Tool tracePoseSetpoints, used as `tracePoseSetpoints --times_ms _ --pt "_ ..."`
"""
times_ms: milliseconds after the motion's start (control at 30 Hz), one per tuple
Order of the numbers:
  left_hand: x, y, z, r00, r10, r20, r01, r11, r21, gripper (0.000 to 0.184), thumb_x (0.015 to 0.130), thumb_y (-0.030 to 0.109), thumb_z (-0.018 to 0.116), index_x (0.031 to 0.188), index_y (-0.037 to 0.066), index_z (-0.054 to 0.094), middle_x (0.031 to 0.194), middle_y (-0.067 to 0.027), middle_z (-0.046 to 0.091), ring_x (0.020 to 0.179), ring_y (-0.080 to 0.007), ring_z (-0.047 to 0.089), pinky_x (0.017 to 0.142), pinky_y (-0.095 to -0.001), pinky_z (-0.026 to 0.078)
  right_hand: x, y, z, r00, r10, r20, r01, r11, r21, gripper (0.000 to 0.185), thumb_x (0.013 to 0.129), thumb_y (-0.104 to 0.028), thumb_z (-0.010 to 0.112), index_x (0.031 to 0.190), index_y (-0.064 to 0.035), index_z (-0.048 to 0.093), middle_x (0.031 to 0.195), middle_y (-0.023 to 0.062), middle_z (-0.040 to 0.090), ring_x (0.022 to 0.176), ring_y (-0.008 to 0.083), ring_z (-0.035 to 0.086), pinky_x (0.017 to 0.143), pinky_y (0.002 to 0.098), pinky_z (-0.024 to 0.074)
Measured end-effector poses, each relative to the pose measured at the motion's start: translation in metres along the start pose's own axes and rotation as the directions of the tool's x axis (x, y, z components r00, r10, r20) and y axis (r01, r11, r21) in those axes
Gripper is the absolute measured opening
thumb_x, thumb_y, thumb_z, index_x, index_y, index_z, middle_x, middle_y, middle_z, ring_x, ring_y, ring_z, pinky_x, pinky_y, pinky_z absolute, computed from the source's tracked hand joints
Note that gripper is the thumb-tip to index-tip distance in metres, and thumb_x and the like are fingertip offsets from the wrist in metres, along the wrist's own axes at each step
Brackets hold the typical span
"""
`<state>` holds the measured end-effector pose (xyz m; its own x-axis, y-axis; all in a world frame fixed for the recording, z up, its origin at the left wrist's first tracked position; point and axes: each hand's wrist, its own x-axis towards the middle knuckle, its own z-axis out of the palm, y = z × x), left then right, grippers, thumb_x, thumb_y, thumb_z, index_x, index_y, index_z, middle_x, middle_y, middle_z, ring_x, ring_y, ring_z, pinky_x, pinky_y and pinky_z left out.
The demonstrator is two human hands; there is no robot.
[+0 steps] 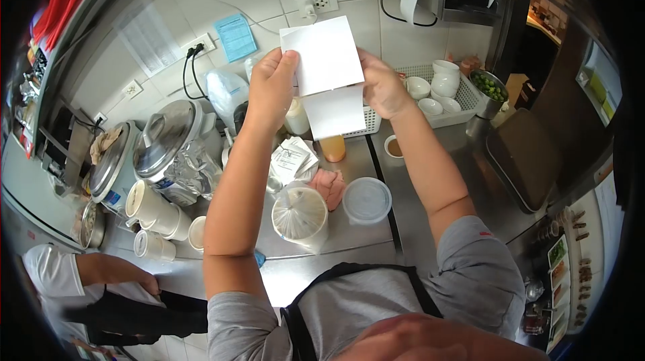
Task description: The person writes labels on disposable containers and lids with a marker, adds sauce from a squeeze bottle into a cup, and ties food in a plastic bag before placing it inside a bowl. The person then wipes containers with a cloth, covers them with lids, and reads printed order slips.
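Observation:
Two white paper slips (322, 55) are held up in front of me, one hanging below the other. My left hand (272, 82) pinches their left edge, thumb on the near face. At the right edge my right hand (384, 85) grips them, its fingers partly hidden behind the paper. The visible faces look blank. Below on the steel counter stands a tub covered with a clear plastic bag (299, 216). Beside it lie a pink cloth (328, 188) and a round translucent lid (367, 200). Printed receipts (294, 159) are piled behind, near a cup of orange liquid (332, 149).
Lidded steel pots (164, 136) and stacked paper cups (151, 206) stand to the left. A co-worker's arm (114, 272) is at lower left. White bowls (445, 82) sit in a basket at back right, beside a container of green pieces (489, 85). A dark tray (527, 158) is at right.

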<state>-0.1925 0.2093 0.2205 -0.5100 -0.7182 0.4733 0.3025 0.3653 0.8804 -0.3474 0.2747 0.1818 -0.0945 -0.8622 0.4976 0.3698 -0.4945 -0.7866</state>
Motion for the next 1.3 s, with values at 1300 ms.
tracePoseSetpoints --times_ms 1300 --pt "-0.285 0.032 -0.233 0.425 0.278 -0.861 -0.277 0.946 0.168 0.025 0.085 0.024 0.046 0.100 0.004 0.048 0.089 -0.0044 0.056 0.075 -0.0137 0.053 0.066 -0.0284 0.042 0.269 -0.152 0.021 0.831 -0.542 -0.126 0.136 0.418 -0.898 0.049 0.070 -0.013 0.053 0.113 -0.0043 0.031 0.067 0.0175 0.051 0.047 0.0244 0.050 0.040 0.0325 0.0402"
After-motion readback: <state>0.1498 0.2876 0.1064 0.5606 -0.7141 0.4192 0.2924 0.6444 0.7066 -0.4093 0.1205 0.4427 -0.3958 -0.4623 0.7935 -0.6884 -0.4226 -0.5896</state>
